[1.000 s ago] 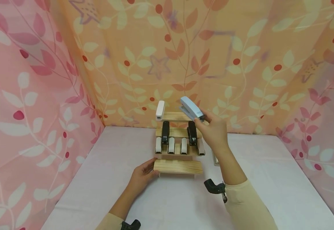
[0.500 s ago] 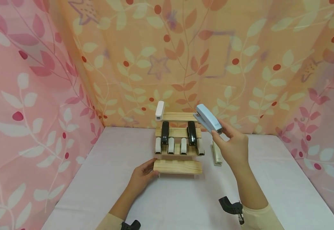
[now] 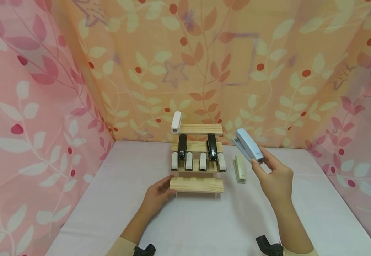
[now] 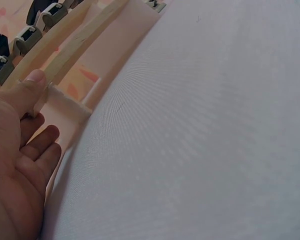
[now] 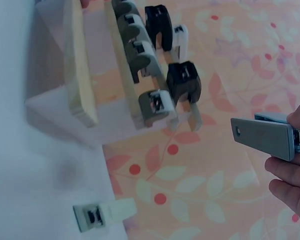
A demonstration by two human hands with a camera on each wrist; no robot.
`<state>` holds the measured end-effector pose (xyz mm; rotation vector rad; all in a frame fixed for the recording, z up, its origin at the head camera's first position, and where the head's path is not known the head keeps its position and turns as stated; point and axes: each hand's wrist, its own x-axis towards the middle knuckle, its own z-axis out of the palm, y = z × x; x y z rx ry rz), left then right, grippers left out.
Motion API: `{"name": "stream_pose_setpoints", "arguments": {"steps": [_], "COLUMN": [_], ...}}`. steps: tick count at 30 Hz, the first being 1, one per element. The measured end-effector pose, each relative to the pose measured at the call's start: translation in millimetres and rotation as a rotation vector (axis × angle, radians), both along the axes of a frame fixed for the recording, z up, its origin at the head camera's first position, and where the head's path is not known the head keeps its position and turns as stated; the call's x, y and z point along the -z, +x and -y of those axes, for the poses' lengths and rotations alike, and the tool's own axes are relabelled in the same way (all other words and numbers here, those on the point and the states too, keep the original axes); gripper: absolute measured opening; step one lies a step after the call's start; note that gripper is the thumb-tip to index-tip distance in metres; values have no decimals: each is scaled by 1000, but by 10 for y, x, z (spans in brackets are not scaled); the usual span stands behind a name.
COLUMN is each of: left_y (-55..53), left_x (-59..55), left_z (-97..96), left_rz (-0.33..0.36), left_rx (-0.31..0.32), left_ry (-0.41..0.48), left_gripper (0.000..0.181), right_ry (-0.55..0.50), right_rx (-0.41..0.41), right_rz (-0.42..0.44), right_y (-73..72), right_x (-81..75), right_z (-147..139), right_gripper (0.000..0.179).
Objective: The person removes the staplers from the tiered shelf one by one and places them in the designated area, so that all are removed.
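Observation:
My right hand (image 3: 275, 177) pinches a light blue stapler (image 3: 248, 145) by its rear end, held in the air right of a tiered wooden rack (image 3: 196, 185). In the right wrist view the same stapler (image 5: 265, 137) shows its base, with the thumb and fingers at its back end. My left hand (image 3: 157, 196) grips the left end of the rack's lowest shelf. The left wrist view shows its thumb on top of the board (image 4: 70, 60) and the other fingers curled below. A pale green stapler (image 3: 240, 170) lies on the table under the blue one, beside the rack.
On the rack, the top shelf bears a white stapler (image 3: 176, 122) at its left end. Two black staplers (image 3: 211, 147) stand on the tier below, above several small grey-white staplers (image 3: 203, 161). The white-covered table (image 3: 124, 167) ends at a flowered curtain (image 3: 160, 71).
My right hand has carried the blue stapler from over the rack's top shelf to the right and down toward me, uncovering the pale green stapler. The left hand stays at the lowest shelf.

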<state>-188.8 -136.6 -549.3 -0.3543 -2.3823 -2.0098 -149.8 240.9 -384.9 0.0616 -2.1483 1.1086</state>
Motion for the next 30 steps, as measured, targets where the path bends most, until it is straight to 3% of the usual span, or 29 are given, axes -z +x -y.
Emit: {"name": "stream_pose_setpoints", "arguments": {"steps": [9,21,30], "left_y": [8,-15,-3], "left_x": [11,43,36], "left_z": [14,22,5], "left_rz": [-7,-8,-11], "left_rx": [-19,-12,-16], "left_ry": [-10,-14,-37], "left_gripper": [65,66,69], "right_ry": [-15,-25,-34], "right_rx": [66,146,185], "right_rz": [53,62,144], "right_y": [-43,-160,-214], "right_x": [229,476,609], "right_z": [-208,-452,-590], "right_gripper": [47,48,49]}}
